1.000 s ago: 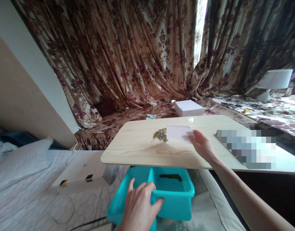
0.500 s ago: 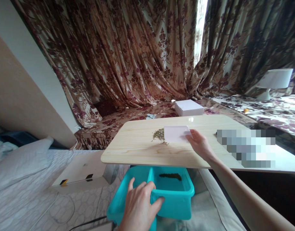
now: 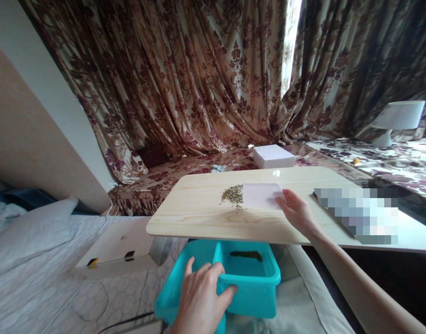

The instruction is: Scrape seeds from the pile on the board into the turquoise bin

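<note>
Between the fingers and thumb of my right hand [image 3: 296, 208] is a pale, thin rectangular card [image 3: 261, 195], held low over the wooden tabletop [image 3: 188, 218]. Its left edge meets a pile of small greenish-brown seed-like bits [image 3: 232, 195], with stray grains on the near side. Below the table edge, my left hand [image 3: 204, 297] grips the near rim of a turquoise two-compartment tub [image 3: 252, 294] where its divider starts. A dark green heap of fine bits [image 3: 246, 255] lies in the tub's right compartment. My hand covers part of the left compartment.
A blurred-out flat object [image 3: 359, 215] lies on the table's right side. Behind the table stand a white box [image 3: 273, 156] and a lamp [image 3: 397, 118]. On the bed at left are another white box [image 3: 118, 246], a pillow [image 3: 35, 232] and cables.
My right hand moved the card slightly left, then back right, uncovering more of the pile and the loose grains near it. My left hand has stayed on the tub.
</note>
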Demonstrator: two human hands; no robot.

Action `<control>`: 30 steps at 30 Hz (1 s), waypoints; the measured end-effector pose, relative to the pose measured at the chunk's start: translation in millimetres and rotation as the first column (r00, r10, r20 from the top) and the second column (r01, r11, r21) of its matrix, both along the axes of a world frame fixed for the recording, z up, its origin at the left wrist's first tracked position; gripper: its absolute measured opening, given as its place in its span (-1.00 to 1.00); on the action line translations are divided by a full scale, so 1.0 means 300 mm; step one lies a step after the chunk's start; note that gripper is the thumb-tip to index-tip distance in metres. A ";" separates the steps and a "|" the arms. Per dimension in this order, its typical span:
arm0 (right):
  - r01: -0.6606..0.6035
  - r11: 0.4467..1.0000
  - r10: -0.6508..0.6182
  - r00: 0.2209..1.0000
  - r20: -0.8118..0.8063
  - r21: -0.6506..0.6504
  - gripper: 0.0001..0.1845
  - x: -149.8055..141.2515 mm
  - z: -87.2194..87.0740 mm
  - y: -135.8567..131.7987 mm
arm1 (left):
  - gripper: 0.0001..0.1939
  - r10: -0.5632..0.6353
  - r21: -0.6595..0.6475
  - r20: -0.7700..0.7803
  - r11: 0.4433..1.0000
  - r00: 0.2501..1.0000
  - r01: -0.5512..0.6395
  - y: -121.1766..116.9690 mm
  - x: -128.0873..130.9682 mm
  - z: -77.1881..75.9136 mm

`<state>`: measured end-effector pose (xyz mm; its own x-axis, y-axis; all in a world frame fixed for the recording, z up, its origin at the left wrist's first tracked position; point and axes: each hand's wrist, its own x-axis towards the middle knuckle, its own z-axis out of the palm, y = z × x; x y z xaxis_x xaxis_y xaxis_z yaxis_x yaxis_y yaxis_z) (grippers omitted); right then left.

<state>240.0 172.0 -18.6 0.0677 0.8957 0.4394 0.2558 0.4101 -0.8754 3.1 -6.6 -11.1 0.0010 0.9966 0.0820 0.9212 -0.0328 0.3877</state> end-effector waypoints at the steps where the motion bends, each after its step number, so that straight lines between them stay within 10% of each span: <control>1: -0.001 1.000 0.001 1.000 -0.005 -0.007 -0.81 0.004 -0.001 -0.004 | -0.91 0.004 -0.004 0.002 1.000 1.000 -0.004 0.000 0.000 0.000; 21: -0.098 0.989 0.090 0.993 -0.074 -0.113 -0.79 -0.004 0.010 -0.046 | -0.90 -0.009 0.010 -0.010 1.000 1.000 0.009 0.002 -0.005 -0.011; 30: 0.147 0.988 -0.148 0.989 -0.004 -0.050 -0.73 0.111 -0.007 -0.170 | -0.88 -0.011 0.024 -0.037 1.000 0.999 0.012 0.001 -0.005 -0.016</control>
<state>273.2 121.0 -20.6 0.2038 0.8964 0.3936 0.3034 0.3244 -0.8959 1.5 -6.2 -16.0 0.0162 0.9943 0.1056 0.9343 -0.0526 0.3525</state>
